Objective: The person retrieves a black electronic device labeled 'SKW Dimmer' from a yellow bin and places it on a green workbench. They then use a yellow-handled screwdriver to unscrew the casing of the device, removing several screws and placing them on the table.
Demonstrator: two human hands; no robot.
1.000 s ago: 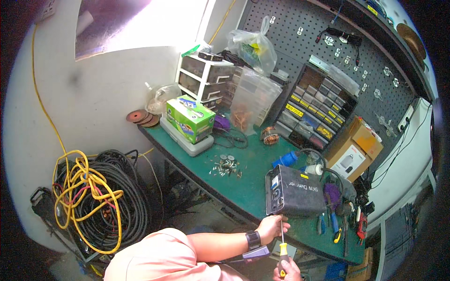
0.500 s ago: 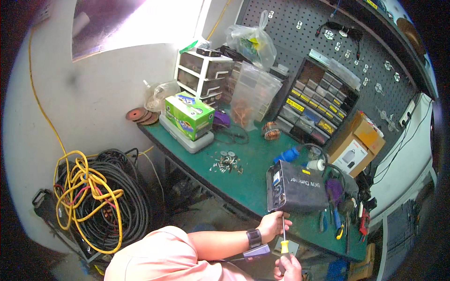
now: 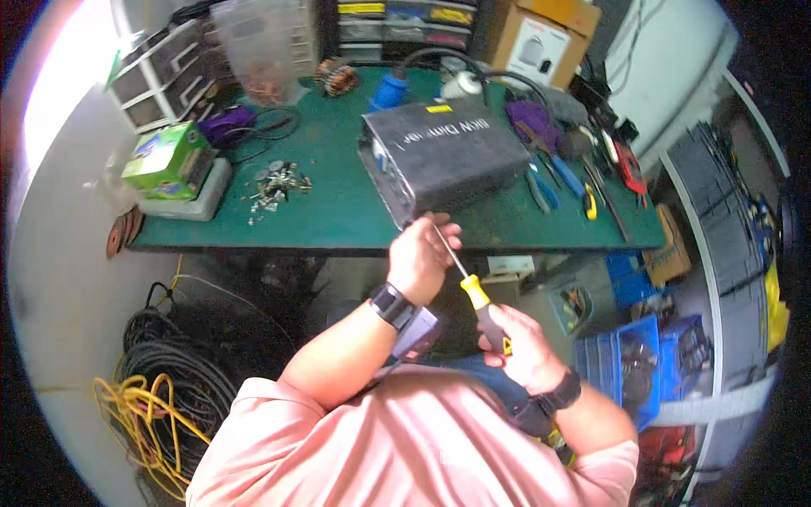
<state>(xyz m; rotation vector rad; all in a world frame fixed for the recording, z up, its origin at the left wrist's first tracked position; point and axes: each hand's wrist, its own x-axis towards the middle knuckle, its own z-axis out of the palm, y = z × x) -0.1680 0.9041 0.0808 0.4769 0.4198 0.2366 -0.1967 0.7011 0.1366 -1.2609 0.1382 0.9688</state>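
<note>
A dark grey metal dimmer box (image 3: pixel 460 152) sits at the front edge of the green workbench, its panel side facing left. My right hand (image 3: pixel 522 345) is closed around the yellow and black handle of a screwdriver (image 3: pixel 476 293). The shaft slants up and left to the box's near lower corner. At that corner my left hand (image 3: pixel 420 258) has its fingers curled beside the shaft's end; whatever they pinch, and the screwdriver's tip, are hidden. A loose pile of screws and washers (image 3: pixel 277 186) lies left of the box.
Pliers (image 3: pixel 541 190), a yellow-and-blue-handled tool (image 3: pixel 583 193) and a red tool (image 3: pixel 630 169) lie right of the box. A blue plug (image 3: pixel 389 91) and cable stand behind it. A green carton (image 3: pixel 169 160) rests on a grey case. Blue bins (image 3: pixel 621 359) stand below right.
The view has swung, so the bench now appears level and more of my right arm shows. Both hands stay at the box's near edge, the screwdriver still in my right hand.
</note>
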